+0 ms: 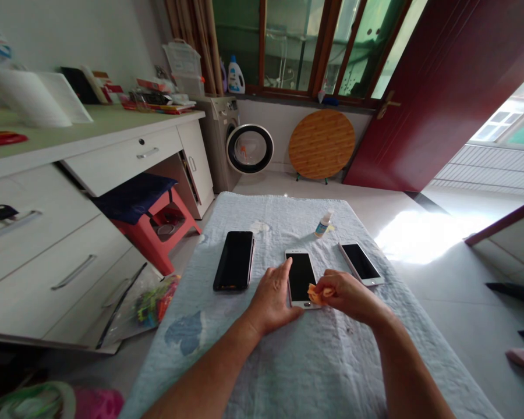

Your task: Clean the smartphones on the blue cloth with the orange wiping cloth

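A white smartphone point(300, 273) with a dark screen lies face up on the cloth-covered table. Along its left edge rests my left hand point(273, 297), fingers stretched out and the thumb near the bottom corner. My right hand point(343, 294) is closed on an orange cloth point(317, 293), pressed to the lower right of the screen. To the left lies a black smartphone point(234, 261), and on the right is another white phone point(361, 263). A small spray bottle point(323, 224) stands upright behind them.
A pale blue cloth point(262, 372) covers the table. On the left are a white desk point(126, 154) and a red stool point(161, 227). Behind stand a washing machine point(220, 128) with its door open and a round wooden tabletop point(322, 143). A dark red door point(410, 99) is at right.
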`<action>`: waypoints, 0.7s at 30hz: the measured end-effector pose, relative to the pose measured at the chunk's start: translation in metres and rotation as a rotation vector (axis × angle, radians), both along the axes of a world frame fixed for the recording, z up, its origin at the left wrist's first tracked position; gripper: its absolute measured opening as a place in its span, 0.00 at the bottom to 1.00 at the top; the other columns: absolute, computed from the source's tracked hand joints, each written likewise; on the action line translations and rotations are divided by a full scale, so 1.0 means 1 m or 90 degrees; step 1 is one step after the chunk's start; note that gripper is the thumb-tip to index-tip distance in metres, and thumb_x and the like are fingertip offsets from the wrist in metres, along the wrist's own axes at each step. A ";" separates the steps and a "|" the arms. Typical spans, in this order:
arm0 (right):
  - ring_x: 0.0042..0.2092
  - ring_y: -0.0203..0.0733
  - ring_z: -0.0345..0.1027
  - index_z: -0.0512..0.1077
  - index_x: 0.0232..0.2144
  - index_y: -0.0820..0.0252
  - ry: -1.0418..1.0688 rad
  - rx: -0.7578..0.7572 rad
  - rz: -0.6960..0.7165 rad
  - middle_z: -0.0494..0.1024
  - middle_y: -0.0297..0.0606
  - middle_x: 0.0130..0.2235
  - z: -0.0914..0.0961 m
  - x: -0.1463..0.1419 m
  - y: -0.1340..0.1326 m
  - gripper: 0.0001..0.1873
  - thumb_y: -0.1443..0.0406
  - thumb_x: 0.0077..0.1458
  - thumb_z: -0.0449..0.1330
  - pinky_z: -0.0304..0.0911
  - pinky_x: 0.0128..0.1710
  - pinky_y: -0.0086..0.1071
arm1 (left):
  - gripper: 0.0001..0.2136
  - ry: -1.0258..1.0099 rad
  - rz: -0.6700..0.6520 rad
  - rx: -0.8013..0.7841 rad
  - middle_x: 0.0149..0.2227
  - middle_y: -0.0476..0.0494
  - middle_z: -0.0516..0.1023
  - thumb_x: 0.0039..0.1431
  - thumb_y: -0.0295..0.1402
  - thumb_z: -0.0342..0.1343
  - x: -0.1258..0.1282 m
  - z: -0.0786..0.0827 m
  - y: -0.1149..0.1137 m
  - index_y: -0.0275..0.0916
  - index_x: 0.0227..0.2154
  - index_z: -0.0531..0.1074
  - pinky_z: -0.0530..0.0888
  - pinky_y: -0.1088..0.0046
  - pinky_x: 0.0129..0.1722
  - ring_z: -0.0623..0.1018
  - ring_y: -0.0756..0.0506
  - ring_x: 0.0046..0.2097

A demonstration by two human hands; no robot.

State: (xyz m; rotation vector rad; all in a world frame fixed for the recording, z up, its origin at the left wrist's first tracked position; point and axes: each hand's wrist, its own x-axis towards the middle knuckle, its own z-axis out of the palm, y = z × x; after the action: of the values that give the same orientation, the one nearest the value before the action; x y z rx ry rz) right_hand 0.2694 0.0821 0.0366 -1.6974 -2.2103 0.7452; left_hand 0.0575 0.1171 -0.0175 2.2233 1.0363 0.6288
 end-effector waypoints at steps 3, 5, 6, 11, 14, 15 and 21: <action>0.30 0.33 0.64 0.74 0.26 0.60 -0.011 0.038 -0.026 0.71 0.33 0.30 -0.007 -0.005 0.003 0.08 0.74 0.49 0.56 0.53 0.31 0.26 | 0.49 -0.006 -0.004 -0.003 0.61 0.32 0.62 0.41 0.36 0.67 0.000 0.000 0.000 0.38 0.65 0.46 0.62 0.50 0.59 0.64 0.32 0.60; 0.30 0.32 0.62 0.73 0.26 0.60 -0.016 0.078 -0.043 0.69 0.33 0.30 -0.014 -0.013 0.006 0.07 0.72 0.52 0.57 0.52 0.31 0.27 | 0.50 -0.009 -0.006 -0.004 0.61 0.32 0.63 0.40 0.37 0.68 0.000 0.000 0.000 0.37 0.64 0.46 0.62 0.50 0.59 0.64 0.32 0.59; 0.30 0.32 0.62 0.73 0.26 0.60 -0.015 0.101 -0.050 0.68 0.33 0.30 -0.018 -0.018 0.008 0.07 0.72 0.52 0.57 0.52 0.31 0.27 | 0.50 -0.009 -0.006 -0.004 0.61 0.32 0.63 0.40 0.37 0.68 0.000 0.000 0.000 0.37 0.64 0.46 0.62 0.51 0.59 0.64 0.32 0.59; 0.34 0.35 0.62 0.74 0.32 0.59 0.025 0.166 -0.070 0.67 0.33 0.32 -0.028 -0.039 0.014 0.07 0.71 0.55 0.55 0.53 0.34 0.27 | 0.50 -0.017 -0.004 -0.008 0.61 0.32 0.63 0.41 0.37 0.68 -0.001 -0.001 0.000 0.37 0.65 0.46 0.61 0.49 0.59 0.64 0.31 0.60; 0.34 0.35 0.61 0.75 0.34 0.58 0.038 0.158 -0.034 0.66 0.33 0.32 -0.026 -0.044 0.015 0.11 0.73 0.54 0.54 0.54 0.35 0.27 | 0.49 -0.028 -0.007 -0.013 0.61 0.34 0.63 0.42 0.37 0.68 -0.001 -0.001 0.000 0.40 0.65 0.45 0.61 0.48 0.58 0.64 0.32 0.60; 0.34 0.35 0.61 0.75 0.33 0.58 0.044 0.151 -0.017 0.66 0.33 0.32 -0.025 -0.045 0.015 0.12 0.74 0.54 0.53 0.54 0.35 0.27 | 0.50 -0.030 -0.007 -0.015 0.60 0.34 0.64 0.41 0.37 0.68 -0.001 -0.001 0.000 0.40 0.65 0.45 0.61 0.49 0.58 0.64 0.32 0.60; 0.33 0.33 0.62 0.78 0.32 0.55 0.087 0.065 0.073 0.66 0.32 0.32 -0.013 -0.045 0.006 0.16 0.77 0.49 0.54 0.55 0.34 0.25 | 0.49 -0.031 -0.005 0.012 0.59 0.35 0.65 0.44 0.37 0.66 -0.001 -0.004 0.000 0.41 0.65 0.43 0.63 0.49 0.55 0.67 0.33 0.56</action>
State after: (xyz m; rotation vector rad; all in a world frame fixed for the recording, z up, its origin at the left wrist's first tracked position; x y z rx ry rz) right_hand 0.2244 0.0882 0.0238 -1.4385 -2.2243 0.7391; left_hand 0.0568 0.1167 -0.0213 2.2154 1.0007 0.6884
